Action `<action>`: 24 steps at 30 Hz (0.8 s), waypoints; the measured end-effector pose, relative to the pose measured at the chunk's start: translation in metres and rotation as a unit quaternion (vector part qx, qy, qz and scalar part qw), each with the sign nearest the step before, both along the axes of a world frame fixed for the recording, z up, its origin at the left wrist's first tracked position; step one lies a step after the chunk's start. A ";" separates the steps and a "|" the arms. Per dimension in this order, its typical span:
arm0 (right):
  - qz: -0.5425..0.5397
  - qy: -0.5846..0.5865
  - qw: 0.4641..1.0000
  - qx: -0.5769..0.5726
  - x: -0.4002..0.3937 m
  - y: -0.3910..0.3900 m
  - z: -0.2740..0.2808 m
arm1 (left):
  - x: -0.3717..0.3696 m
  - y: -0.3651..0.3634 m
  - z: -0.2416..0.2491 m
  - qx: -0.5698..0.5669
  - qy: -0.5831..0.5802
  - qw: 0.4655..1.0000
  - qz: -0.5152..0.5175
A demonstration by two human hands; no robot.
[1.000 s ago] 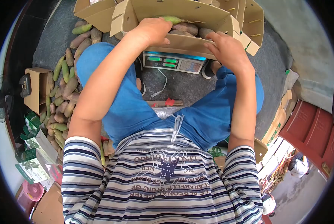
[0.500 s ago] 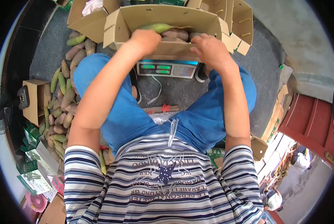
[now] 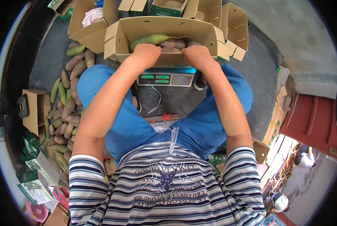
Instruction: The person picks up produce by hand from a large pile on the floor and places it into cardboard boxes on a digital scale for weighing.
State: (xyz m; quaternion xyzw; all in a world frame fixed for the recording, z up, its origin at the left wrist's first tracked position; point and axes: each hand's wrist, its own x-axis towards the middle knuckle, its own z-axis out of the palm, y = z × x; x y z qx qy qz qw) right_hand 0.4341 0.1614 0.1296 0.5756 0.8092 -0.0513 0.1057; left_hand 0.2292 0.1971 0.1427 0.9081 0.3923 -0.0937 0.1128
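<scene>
An open cardboard box (image 3: 138, 25) rests on a digital scale (image 3: 164, 79) between my knees. Inside it lie a long green root (image 3: 149, 40) and several brownish-red roots (image 3: 174, 43). My left hand (image 3: 147, 54) is closed over the near edge of the box, at its left part. Farther right along the same edge, my right hand (image 3: 197, 56) is closed on the cardboard too. The fingertips of both hands are partly hidden behind the near wall. Green digits glow on the scale's display.
A heap of roots (image 3: 67, 107) covers the floor at the left. More open boxes (image 3: 236, 32) stand beyond and beside the box, one holding pink cloth (image 3: 93, 17). A fan (image 3: 3, 113) is at the far left. Two other people (image 3: 305, 158) are at the lower right.
My right hand has moved left along the near edge and closed on it. In view, the box, scale and both hands sit slightly lower.
</scene>
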 end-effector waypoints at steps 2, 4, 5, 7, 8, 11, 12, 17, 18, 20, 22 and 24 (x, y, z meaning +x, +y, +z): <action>0.010 0.001 1.000 0.001 0.002 0.004 -0.001 | -0.001 -0.002 0.006 -0.012 -0.018 1.000 0.011; 0.029 0.004 1.000 0.009 0.003 0.003 0.001 | 0.000 -0.001 0.009 -0.001 -0.020 1.000 0.011; 0.030 0.002 1.000 0.003 0.004 0.005 0.003 | -0.001 0.000 0.009 0.004 -0.021 1.000 0.013; 0.036 0.000 0.999 -0.010 0.003 0.010 0.003 | -0.001 0.002 0.008 0.004 -0.023 1.000 0.002; 0.036 -0.006 0.999 -0.017 0.002 0.015 0.003 | -0.001 0.003 0.007 -0.004 -0.014 1.000 -0.003; 0.041 -0.045 0.997 -0.052 -0.003 0.021 0.012 | 0.000 0.006 -0.005 -0.004 -0.006 1.000 -0.012; 0.049 -0.046 0.996 -0.062 -0.004 0.024 0.012 | 0.000 0.008 -0.006 -0.005 -0.001 1.000 -0.012; 0.097 -0.085 0.984 -0.125 -0.010 0.042 0.017 | -0.006 0.012 -0.004 -0.013 0.005 1.000 0.015; 0.092 -0.104 0.980 -0.139 -0.013 0.044 0.017 | -0.007 0.012 -0.005 -0.015 0.014 1.000 0.017; 0.104 -0.115 0.977 -0.148 -0.016 0.045 0.019 | -0.009 0.014 -0.007 -0.016 0.028 0.999 0.018; 0.107 -0.117 0.976 -0.148 -0.016 0.042 0.020 | -0.010 0.015 -0.009 -0.016 0.035 0.999 0.016; 0.106 -0.113 0.978 -0.137 -0.014 0.040 0.020 | -0.007 0.016 -0.010 -0.013 0.038 0.999 0.012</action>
